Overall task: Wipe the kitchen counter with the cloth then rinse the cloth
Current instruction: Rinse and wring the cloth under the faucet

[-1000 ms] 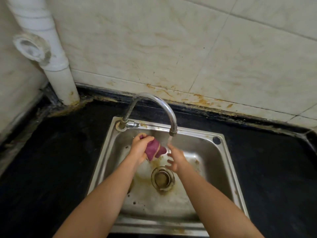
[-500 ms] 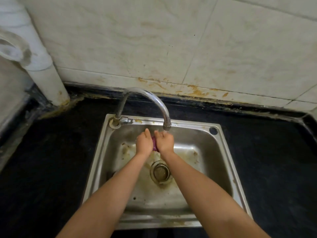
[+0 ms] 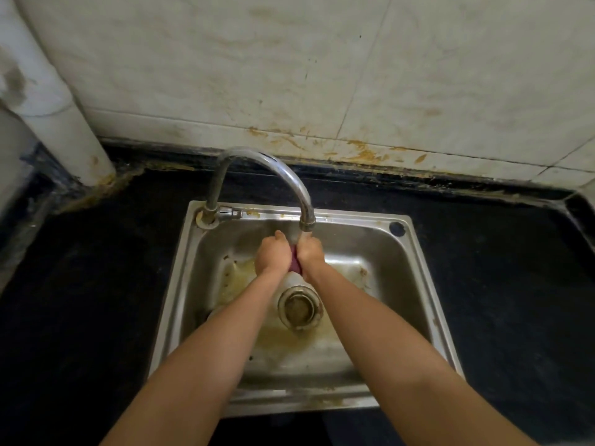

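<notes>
Now rinsing under the tap [image 3: 305, 217], above the sink [image 3: 418, 252] | clenching left hand [image 3: 273, 258] and right hand [image 3: 310, 255] round the cloth [image 3: 294, 264], mostly hidden between them | likely soft, sodden, light; best gripped bunched.

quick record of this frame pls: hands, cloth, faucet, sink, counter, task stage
left hand: grips the cloth, over the basin
right hand: grips the cloth, close against the left hand
cloth: magenta, bunched between both hands, mostly hidden, below the spout
faucet: curved chrome, mounted at the sink's back left corner; water appears to run onto the hands
sink: stainless, basin stained
drain strainer: in the basin floor, just nearer than the hands
counter: black, surrounds the sink
task stage: rinsing the cloth
</notes>
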Available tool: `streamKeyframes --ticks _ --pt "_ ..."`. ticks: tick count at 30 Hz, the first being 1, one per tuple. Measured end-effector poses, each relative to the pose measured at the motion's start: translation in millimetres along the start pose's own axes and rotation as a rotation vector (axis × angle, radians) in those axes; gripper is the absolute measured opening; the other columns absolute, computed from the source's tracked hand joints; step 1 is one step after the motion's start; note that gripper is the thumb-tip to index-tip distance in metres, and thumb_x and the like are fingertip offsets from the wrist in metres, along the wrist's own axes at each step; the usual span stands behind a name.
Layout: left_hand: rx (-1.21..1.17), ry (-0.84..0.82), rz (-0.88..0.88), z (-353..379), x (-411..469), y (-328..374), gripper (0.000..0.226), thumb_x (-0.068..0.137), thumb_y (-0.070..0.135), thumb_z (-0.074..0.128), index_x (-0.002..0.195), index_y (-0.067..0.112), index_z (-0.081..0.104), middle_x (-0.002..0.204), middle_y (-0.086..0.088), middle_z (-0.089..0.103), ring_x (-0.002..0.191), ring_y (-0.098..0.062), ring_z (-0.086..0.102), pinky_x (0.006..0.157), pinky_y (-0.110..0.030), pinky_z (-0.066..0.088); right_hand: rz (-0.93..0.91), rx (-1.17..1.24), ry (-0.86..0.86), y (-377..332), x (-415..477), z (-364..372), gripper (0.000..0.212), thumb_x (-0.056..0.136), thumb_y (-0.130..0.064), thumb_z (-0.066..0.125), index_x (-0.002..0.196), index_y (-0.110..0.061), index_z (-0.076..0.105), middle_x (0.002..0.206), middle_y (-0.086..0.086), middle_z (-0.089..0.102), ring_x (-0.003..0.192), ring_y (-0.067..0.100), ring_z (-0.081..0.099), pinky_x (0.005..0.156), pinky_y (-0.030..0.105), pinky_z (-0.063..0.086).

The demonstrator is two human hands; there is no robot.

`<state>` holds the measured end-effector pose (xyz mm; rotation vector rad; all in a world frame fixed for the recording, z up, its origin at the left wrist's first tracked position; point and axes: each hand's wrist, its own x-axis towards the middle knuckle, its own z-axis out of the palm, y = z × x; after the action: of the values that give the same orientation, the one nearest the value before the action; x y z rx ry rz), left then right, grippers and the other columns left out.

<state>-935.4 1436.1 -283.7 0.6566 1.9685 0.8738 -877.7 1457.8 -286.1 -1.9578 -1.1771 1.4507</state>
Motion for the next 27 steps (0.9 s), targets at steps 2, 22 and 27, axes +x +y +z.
streamKeyframes --ticks 2,22,27 --pt "-0.026 -0.005 0.078 -3.0 1.4 -3.7 0.044 0.101 0.029 0.026 0.085 0.004 0.059 0.074 -0.005 0.053 0.078 -0.023 0.05 0.073 -0.029 0.035 -0.046 -0.055 -0.077 -1.7 -0.3 -8.0 0.037 0.097 -0.041 0.03 0.074 -0.019 0.05 0.076 0.004 0.054 0.07 0.019 0.051 0.066 0.031 0.043" --pt "-0.263 -0.065 0.309 -38.2 2.9 -2.2 0.042 0.102 0.028 0.022 0.09 0.008 0.057 0.077 0.002 0.055 0.073 -0.01 0.052 0.064 -0.02 0.04 -0.067 0.245 -0.273 4.9 -12.8 -41.6 0.02 0.086 0.004 0.055 0.092 -0.014 0.057 0.08 -0.005 0.057 0.075 0.006 0.053 0.066 0.017 0.039" --pt "-0.207 0.022 0.231 -52.4 14.7 -8.6 0.051 0.101 0.031 0.025 0.09 0.003 0.066 0.089 -0.011 0.06 0.087 -0.023 0.054 0.08 -0.029 0.038 -0.004 0.264 -0.267 0.9 -9.2 -56.8 0.052 0.084 0.008 0.054 0.134 0.002 0.04 0.111 0.01 0.055 0.083 0.014 0.055 0.08 0.031 0.046"
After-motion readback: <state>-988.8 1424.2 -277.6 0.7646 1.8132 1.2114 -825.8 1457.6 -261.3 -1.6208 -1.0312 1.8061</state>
